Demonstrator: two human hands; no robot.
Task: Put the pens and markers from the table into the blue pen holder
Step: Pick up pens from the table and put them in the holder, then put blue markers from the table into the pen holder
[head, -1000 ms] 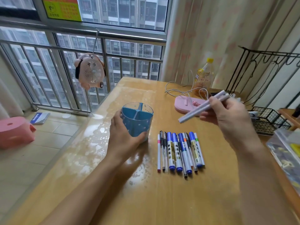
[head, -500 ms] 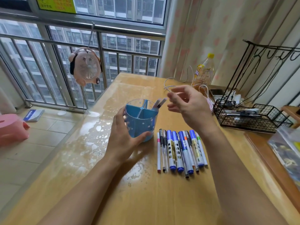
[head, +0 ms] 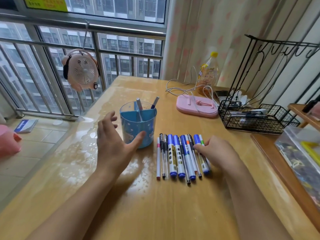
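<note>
The blue pen holder (head: 138,129) stands upright on the wooden table (head: 155,205), with two pens (head: 139,103) leaning in its back compartments. My left hand (head: 110,144) hovers beside it with fingers spread, the thumb touching its front wall. To the right of the holder, a row of several pens and blue-capped markers (head: 174,156) lies side by side. My right hand (head: 216,153) rests on the right end of that row. Its fingertips are on the last blue marker (head: 196,140) and a green-tipped pen (head: 201,139), and it hides their middles.
A pink phone stand (head: 195,108) with a white cable lies behind the pens. A plastic bottle (head: 207,73) stands at the back. A black wire basket (head: 256,118) and a clear box (head: 301,153) occupy the right side. A pink fan (head: 81,70) hangs on the window rail.
My right hand dropped two pens into the holder, then came down onto the right end of the row. My left hand let go of the holder and opened.
</note>
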